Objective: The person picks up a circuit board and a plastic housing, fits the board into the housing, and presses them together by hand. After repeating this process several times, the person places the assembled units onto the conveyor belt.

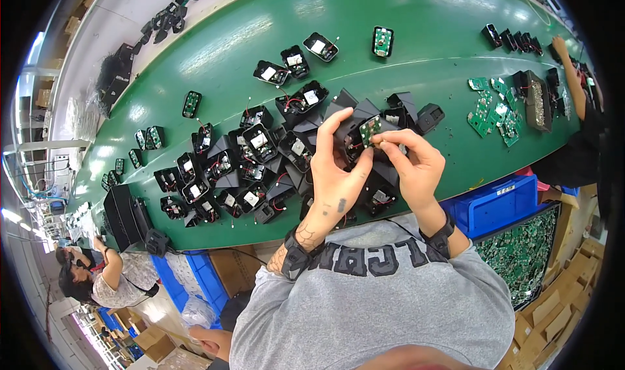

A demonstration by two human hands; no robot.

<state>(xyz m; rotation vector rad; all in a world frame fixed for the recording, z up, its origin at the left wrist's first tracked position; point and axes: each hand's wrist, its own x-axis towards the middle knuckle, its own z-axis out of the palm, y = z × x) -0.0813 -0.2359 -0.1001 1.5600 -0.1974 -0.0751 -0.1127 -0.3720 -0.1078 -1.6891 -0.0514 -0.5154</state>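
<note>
My left hand (334, 180) is closed around a black plastic housing (351, 139), thumb and forefinger on either side of it. A small green circuit board (370, 128) stands tilted at the housing's opening. My right hand (418, 168) is pinched at the board's lower edge, where a small pale part, perhaps a wire plug, shows between the fingertips. The fingers partly hide that contact. Beneath and to the left of my hands lies a heap of similar black housings (258, 142), many with a white block and red wires inside.
Loose circuit boards (482, 113) lie at the right beside a parts box (538, 103). A housing with a board (383, 42) sits farther back. At the table's near edge stand a blue bin (491, 204) and a tray of boards (521, 259). Other people work at both sides.
</note>
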